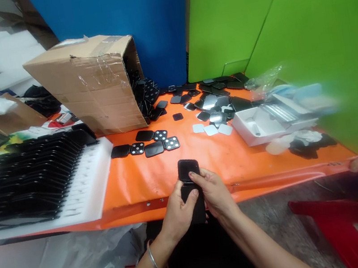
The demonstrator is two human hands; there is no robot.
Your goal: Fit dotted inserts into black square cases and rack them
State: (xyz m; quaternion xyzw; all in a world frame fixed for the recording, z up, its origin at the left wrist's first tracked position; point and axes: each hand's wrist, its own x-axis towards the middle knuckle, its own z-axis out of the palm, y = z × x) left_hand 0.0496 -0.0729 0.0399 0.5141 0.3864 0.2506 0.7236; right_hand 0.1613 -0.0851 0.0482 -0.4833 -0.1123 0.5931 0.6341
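Both my hands hold a stack of black square plates (190, 182) at the near edge of the orange table (237, 161). My left hand (178, 213) grips the lower part of the stack, thumb across its front. My right hand (213, 192) wraps the right side, its thumb pressing the top plate. More black plates, some with round holes (153, 145), lie in a row just beyond.
A white foam rack (85, 185) full of black plates stands left. A tipped cardboard box (96, 83) spills plates behind it. A pile of black and silvery plates (214, 101), a white tray (259, 126) and plastic bags lie right. A red stool (343, 225) sits low right.
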